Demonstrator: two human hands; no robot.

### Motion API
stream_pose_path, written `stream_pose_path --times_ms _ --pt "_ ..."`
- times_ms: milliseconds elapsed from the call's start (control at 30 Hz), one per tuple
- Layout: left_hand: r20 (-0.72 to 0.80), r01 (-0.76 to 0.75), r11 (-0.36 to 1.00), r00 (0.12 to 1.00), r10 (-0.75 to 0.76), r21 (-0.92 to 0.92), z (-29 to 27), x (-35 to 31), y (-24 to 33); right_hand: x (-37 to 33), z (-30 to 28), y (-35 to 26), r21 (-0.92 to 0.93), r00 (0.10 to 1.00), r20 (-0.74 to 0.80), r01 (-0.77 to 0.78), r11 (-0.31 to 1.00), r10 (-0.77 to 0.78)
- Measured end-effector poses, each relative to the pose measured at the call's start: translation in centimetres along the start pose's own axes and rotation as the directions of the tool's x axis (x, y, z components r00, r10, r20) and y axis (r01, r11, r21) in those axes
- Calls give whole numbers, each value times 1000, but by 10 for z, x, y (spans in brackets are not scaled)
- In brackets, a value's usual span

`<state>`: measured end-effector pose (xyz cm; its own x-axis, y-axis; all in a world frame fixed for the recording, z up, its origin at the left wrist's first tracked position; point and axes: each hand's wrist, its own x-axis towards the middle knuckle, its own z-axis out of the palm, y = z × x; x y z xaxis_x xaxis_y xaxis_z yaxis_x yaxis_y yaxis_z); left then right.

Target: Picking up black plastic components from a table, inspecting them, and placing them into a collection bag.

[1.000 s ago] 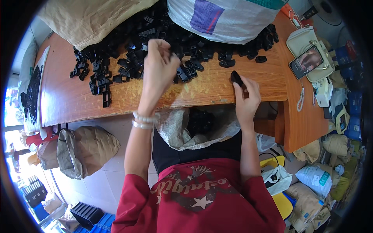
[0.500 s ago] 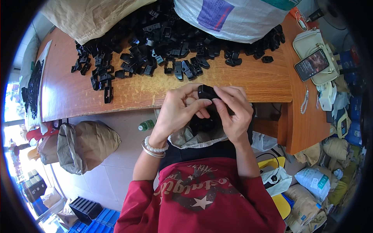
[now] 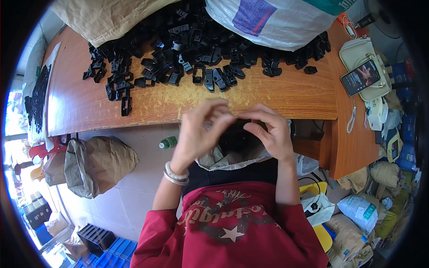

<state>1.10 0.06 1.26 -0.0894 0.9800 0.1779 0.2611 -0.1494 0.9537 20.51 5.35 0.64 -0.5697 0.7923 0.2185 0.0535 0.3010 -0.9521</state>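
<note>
My left hand (image 3: 201,129) is over the left side of an open white woven sack (image 3: 212,163) in my lap, its fingers blurred and parted from the thumb. Nothing shows between them. Across the sack's mouth, my right hand (image 3: 272,134) has its thumb and forefinger apart and holds nothing visible. The two hands' fingertips come close together over the opening. Dark pieces (image 3: 239,140) lie in shadow inside the sack. Beyond my hands, a heap of black plastic parts (image 3: 219,79) spreads over the wooden table (image 3: 277,96).
A brown paper sack (image 3: 103,20) and a white woven sack (image 3: 281,27) stand behind the heap. At the right lie a phone (image 3: 360,77) and a pale bag (image 3: 351,51). A brown bag (image 3: 111,158) and a green bottle (image 3: 168,143) are below the table's left part.
The black plastic part that both hands held is no longer visible in them. My fingers have parted, and the left hand has shifted slightly left.
</note>
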Motion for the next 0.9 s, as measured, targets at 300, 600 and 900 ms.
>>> stream_pose_path --times_ms 300,600,900 --pt "-228 -2 679 941 249 734 -14 53 -33 62 47 18 -636 906 -280 72 768 -317" --pt "-201 5 667 955 217 745 -20 44 -36 58 54 26 -695 886 -272 89 714 -376" --pt "-206 81 995 974 -92 -60 -16 16 -18 37 31 10 -202 870 -477 32 979 -127"
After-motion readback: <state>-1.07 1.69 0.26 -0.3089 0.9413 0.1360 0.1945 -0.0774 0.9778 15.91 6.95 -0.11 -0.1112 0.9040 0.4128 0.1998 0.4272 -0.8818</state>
